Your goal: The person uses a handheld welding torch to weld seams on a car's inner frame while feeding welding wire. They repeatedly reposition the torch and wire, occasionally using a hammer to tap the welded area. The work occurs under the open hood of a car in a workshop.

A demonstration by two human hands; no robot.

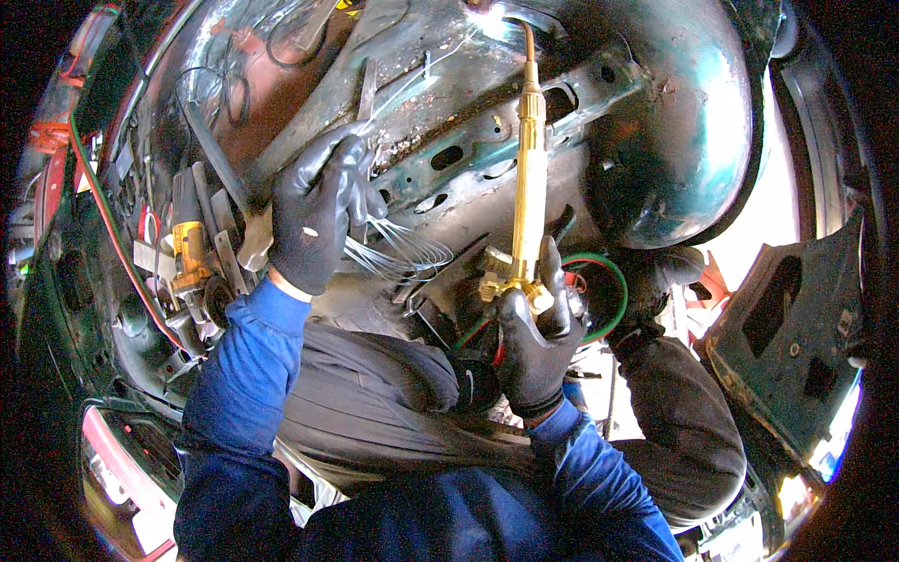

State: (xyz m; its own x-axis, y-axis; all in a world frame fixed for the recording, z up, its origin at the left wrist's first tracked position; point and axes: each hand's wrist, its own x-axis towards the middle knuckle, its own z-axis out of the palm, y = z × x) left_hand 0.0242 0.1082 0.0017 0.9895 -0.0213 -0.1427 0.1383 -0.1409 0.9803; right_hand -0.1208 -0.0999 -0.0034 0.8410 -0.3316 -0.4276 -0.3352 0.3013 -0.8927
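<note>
The brass torch [530, 187] is standing nearly upright in your view, its narrow tip bending toward a bright white glow [489, 21] at the upper edge. The glare there is hiding the exact spot that the tip is facing. Your right hand [541, 351], in a black glove, is closing around the torch's lower end, thumb and fingers wrapping just beside the brass valve knobs [494, 286].

Your left hand [323, 211], gloved the same way, is curling its fingers nearly closed, holding a bundle of thin wires [403, 248] whose looped ends are fanning out below the fingers. One thin rod [440, 66] is running from near those fingertips up toward the glow; you cannot tell from here whether it is touching metal. A small pale spot is showing on the back of that glove.

Beneath the torch, a metal beam with oval holes [482, 140] is crossing toward a rounded dark green housing [674, 131]. A green hose [624, 295] is looping just beside your right hand. Off to your left, a yellow-and-black power tool [190, 253] is lying near a long grey bar [213, 155].
</note>
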